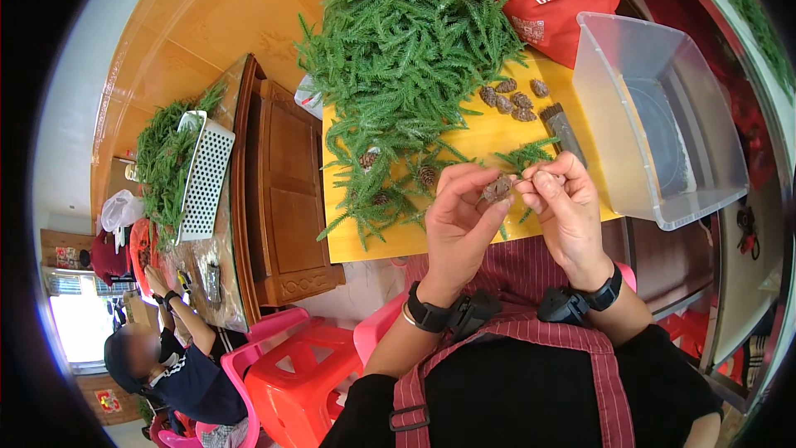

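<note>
Above the yellow table (489,137), left hand (458,220) grips a brown pine cone (497,189). Right hand (566,203) pinches a thin stem at the cone. Green sprigs (406,50) lie piled behind, clear plastic bin (663,116) to the right

Both forearms rise from the near edge and angle inward, so the two hands meet close together in the middle. Each wrist wears a dark band with a small black device on its inner side; the left wrist also carries a thin bangle. The left hand (458,214) is held with its back toward the camera, fingers curled and thumb and fingertips pinched together at the top. The right hand (568,207) stands just beside it, fingers bent, its thumb and forefinger pinched toward the left hand's fingertips.
</note>
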`<state>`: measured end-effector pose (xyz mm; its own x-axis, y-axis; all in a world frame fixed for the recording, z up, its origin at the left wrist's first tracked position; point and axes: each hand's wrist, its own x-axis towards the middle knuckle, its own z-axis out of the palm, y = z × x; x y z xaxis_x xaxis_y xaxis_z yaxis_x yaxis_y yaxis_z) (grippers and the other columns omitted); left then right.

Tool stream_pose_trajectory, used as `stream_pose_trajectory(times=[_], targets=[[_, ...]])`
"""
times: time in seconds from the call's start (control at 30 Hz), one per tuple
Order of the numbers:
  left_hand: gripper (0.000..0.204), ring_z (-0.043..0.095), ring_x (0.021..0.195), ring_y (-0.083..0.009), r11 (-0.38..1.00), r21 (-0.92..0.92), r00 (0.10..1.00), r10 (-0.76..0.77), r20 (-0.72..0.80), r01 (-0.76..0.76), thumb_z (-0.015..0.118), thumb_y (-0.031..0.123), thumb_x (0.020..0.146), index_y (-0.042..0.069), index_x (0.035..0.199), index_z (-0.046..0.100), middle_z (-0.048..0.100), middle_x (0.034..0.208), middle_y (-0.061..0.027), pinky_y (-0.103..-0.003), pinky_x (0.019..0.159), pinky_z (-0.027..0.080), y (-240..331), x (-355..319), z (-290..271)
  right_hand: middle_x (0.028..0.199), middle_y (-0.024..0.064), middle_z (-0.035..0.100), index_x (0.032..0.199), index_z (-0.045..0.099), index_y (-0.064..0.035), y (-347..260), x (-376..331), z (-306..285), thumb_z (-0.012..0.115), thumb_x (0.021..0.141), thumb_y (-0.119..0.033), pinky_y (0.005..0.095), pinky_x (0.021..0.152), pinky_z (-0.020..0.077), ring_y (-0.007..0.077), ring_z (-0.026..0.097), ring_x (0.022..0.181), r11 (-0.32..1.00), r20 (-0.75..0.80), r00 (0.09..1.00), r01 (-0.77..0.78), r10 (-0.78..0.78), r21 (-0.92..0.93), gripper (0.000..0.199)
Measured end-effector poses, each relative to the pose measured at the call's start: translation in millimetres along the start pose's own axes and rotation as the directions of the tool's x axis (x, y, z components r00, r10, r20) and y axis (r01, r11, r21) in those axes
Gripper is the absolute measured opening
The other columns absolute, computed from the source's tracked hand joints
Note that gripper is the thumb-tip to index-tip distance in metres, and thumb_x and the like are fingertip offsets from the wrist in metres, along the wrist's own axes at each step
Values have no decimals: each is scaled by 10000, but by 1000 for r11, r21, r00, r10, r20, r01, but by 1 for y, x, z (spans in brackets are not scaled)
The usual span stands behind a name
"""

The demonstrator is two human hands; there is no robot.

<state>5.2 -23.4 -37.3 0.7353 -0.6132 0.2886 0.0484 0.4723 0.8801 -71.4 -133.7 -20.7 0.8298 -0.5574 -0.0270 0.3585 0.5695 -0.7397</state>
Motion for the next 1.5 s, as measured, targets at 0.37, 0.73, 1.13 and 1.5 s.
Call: stream_pose_trajectory(times=[0.37, 0.73, 1.13, 1.5], targets=[[377, 521, 1001, -204, 999, 4, 998, 42, -52, -41, 546, -176, 702, 2, 1030, 490, 409, 1073, -86, -290, 757, 526, 1, 0, 2, 899, 117, 574, 852, 457, -43, 8, 2, 2, 546, 837, -14, 244, 680, 489, 147, 586, 769, 953, 74, 974, 225, -214, -204, 95], [277, 496, 1053, -221, 995, -99, 998, -5, 67, 12, 524, -32, 811, -3, 1087, 522, 440, 1167, -148, -326, 745, 547, 5, 1, -3, 917, 119, 575, 869, 463, -31, 6, 2, -4, 531, 836, 16, 232, 681, 468, 143, 589, 797, 950, 97, 978, 202, -184, -239, 89], [188, 559, 965, -245, 942, -333, 998, -27, 57, 45, 501, 71, 871, -11, 1039, 522, 520, 1078, -153, -329, 735, 520, 2, 2, -7, 904, 106, 572, 833, 456, -45, 8, -4, 4, 531, 819, 28, 254, 725, 436, 139, 548, 822, 929, 118, 957, 285, -264, -235, 106], [163, 540, 889, -189, 898, -423, 993, -113, 38, 119, 543, 133, 865, 33, 983, 492, 527, 1037, -111, -302, 712, 477, 2, 2, -6, 899, 108, 606, 759, 482, -45, 4, 1, -1, 596, 742, 63, 285, 761, 431, 171, 551, 826, 536, 422, 811, 585, -405, -609, 158]])
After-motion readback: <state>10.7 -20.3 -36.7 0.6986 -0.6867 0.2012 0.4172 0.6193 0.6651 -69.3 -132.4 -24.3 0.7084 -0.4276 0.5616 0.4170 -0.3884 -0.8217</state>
